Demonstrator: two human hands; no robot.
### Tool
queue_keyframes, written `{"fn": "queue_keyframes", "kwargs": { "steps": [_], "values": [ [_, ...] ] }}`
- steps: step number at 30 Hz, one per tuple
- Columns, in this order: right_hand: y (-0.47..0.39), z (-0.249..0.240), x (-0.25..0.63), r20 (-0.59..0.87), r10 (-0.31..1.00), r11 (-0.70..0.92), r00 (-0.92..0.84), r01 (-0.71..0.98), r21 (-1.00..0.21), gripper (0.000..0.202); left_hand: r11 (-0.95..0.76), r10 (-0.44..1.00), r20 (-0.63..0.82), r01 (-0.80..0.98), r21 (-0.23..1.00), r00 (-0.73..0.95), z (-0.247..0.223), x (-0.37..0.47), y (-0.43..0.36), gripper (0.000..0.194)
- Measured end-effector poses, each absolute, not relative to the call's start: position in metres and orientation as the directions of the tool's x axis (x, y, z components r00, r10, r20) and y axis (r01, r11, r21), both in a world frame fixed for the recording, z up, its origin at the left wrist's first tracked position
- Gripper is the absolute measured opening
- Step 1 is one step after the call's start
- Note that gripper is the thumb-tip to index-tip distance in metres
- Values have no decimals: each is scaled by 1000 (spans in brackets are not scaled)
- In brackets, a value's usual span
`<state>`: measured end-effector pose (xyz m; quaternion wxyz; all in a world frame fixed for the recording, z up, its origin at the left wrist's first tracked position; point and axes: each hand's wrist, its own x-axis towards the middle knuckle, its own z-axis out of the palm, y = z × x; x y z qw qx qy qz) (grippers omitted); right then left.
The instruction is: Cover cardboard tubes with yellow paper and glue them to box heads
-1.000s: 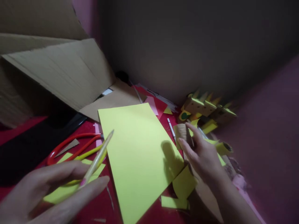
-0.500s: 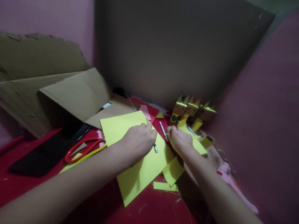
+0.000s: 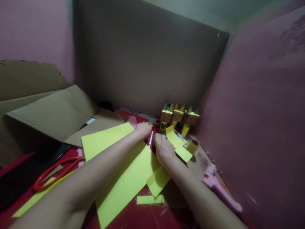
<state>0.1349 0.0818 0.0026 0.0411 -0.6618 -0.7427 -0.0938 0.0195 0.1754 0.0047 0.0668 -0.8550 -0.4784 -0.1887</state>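
Closed fingers show on my left hand [image 3: 143,129], over the far corner of a large yellow sheet [image 3: 126,171]; what they hold, if anything, is hidden. My right hand [image 3: 164,147] is curled closed at the sheet's right edge, and its contents cannot be made out. Between the hands lies a white pen [image 3: 151,139] on the red surface. Right of my right hand are a curved yellow strip [image 3: 173,136], a small yellow piece [image 3: 184,154] and a yellow-covered tube [image 3: 192,146]. A square yellow piece [image 3: 158,181] lies below it.
Three small cardboard figures with pointed ears [image 3: 166,115] stand at the back. Red-handled scissors [image 3: 57,171] and a black object [image 3: 26,178] lie left, beside folded cardboard [image 3: 52,114]. A pink glue gun [image 3: 220,186] is at the right, near the wall.
The view has shifted right. My left hand has moved forward, from above the yellow sheet's middle to its far corner. My right hand stays closed beside the sheet.
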Motion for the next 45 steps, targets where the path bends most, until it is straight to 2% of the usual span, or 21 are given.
{"fn": "queue_keyframes", "kwargs": {
  "steps": [4,7,9,10,11,12,13,14,16,17,19,21,25,29,34,39,41,43,45],
  "values": [
    [77,9,138,209,965,151,-157,988,44,37,-435,891,183,897,77,416,15,2,160,34],
    [55,13,138,175,953,254,-249,967,-4,36,-337,938,123,935,111,323,29,-36,132,32],
    [36,15,139,138,946,305,-292,948,-87,29,-246,966,117,957,154,230,37,-69,107,28],
    [25,15,140,123,946,322,-300,911,-259,24,-196,978,107,964,182,178,40,-85,94,29],
    [14,14,141,62,942,317,-329,816,-483,20,-141,988,92,966,217,123,41,-100,80,31],
    [2,13,141,-82,918,221,-388,672,-707,18,-85,995,71,962,259,68,40,-113,66,33],
    [-10,10,142,-247,859,23,-449,516,-856,19,-35,999,42,952,303,23,36,-124,52,35],
    [-22,7,141,-378,767,-206,-518,358,-911,21,4,1000,3,936,352,-5,31,-132,38,37],
    [-42,-1,139,-463,631,-533,-623,86,-841,21,71,994,-102,872,485,-25,17,-139,13,39],
    [-50,-5,138,-488,576,-646,-656,1,-763,22,154,984,-167,752,641,-59,9,-139,2,43],
    [-61,-12,133,-530,524,-773,-667,-111,-625,23,262,965,-230,552,791,-129,-7,-134,-15,50],
    [-65,-17,128,-563,541,-815,-625,-222,-536,23,273,962,-230,451,850,-148,-18,-125,-26,57],
    [-61,-19,115,-598,598,-802,-533,-407,-438,20,203,975,-146,403,892,-168,-32,-109,-34,62],
    [-56,-16,104,-612,589,-808,-528,-418,-416,16,119,970,-43,314,942,-238,-37,-100,-34,56],
    [-49,-14,94,-587,665,-746,-461,-451,-490,11,68,969,-41,101,993,-244,-30,-103,-40,49],
    [-36,-17,77,-520,720,-694,-460,-486,-531,34,61,968,-35,99,993,-247,-20,-109,-50,49],
    [-30,-18,72,-502,770,-637,-393,-507,-581,26,83,972,-56,106,991,-229,-18,-111,-53,49],
    [-26,-20,69,-471,821,-570,-323,-517,-639,6,131,976,-104,132,983,-191,-17,-114,-56,45],
    [-24,-22,69,-450,847,-530,-282,-516,-673,9,171,975,-138,198,965,-172,-18,-118,-61,42]
  ]
}}
